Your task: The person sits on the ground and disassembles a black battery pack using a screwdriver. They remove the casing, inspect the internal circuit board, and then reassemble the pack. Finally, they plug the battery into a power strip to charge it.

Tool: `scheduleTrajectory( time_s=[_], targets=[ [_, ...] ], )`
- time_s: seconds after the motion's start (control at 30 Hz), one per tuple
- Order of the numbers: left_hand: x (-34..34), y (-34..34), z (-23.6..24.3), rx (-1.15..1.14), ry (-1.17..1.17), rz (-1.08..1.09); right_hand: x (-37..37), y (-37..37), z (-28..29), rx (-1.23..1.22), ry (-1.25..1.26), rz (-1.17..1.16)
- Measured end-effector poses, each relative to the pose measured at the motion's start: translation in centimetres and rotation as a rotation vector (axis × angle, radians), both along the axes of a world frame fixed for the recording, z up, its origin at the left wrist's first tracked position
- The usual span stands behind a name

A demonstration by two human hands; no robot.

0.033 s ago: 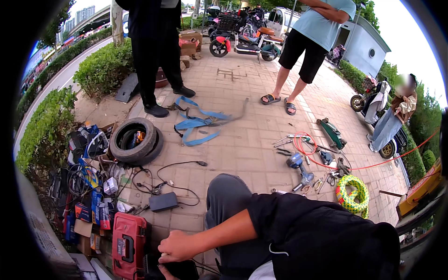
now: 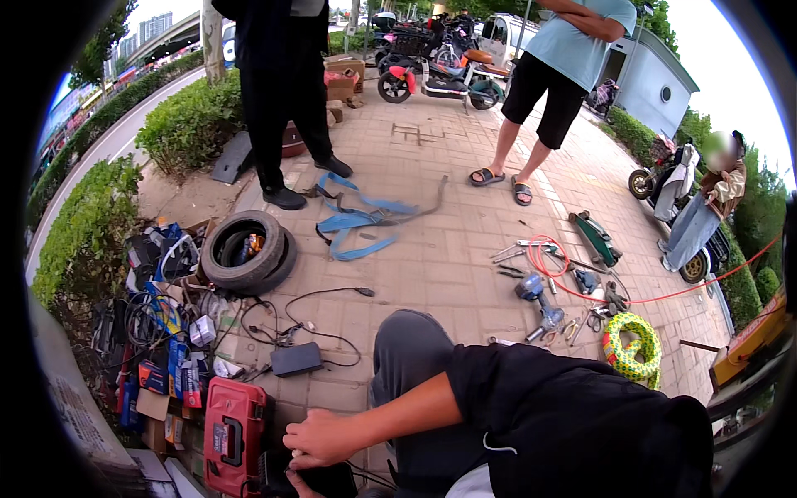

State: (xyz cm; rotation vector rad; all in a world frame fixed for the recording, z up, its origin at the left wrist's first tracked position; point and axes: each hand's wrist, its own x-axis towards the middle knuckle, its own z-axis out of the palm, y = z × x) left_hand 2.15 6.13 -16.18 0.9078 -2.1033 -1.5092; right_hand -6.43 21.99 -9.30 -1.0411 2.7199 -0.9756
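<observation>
My right hand (image 2: 325,435) reaches across from the right, fingers curled and pinched at a small pale thing too hidden to name, above a dark object (image 2: 330,480) with thin cords. Just under it a finger of my left hand (image 2: 303,485) shows at the lower edge; the rest is hidden. A red toolbox (image 2: 224,432) with a black handle lies left of both hands. Beyond them are a black adapter-like box (image 2: 295,359) on a cord and my bent grey-trousered knee (image 2: 403,349).
Two stacked tyres (image 2: 274,266) and piled boxes (image 2: 178,365) lie left; blue straps (image 2: 355,252) ahead; an impact wrench (image 2: 544,307), floor jack (image 2: 594,236), red hose (image 2: 689,286) and yellow-green coil (image 2: 631,349) right. Two people (image 2: 282,100) (image 2: 564,58) stand ahead, a third (image 2: 697,216) by scooters.
The view has shifted slightly, so the scene sits a little further right and lower. My hands stay at the dark object in much the same pose.
</observation>
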Motion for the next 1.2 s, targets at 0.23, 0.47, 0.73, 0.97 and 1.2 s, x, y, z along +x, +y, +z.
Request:
scheduleTrajectory(
  time_s=[0.23,0.47,0.73,0.97,1.2],
  targets=[
    [-0.5,0.3,0.9,0.001,-0.028,0.021,0.2,-0.2,-2.4,0.043,-0.025,0.003],
    [-0.1,0.0,1.9,0.106,0.072,0.014,0.4,-0.9,-1.1,0.097,-0.087,0.008],
    [0.3,-0.3,0.6,0.053,-0.008,0.056,1.0,-0.6,-0.7,0.025,0.046,0.024],
    [0.3,0.0,0.8,-0.011,-0.117,0.072,1.1,-0.6,-0.7,-0.135,0.155,0.038],
    [-1.1,1.2,1.3,0.205,0.093,-0.063,-0.1,0.9,0.4,-0.086,0.177,0.057]
  ],
)
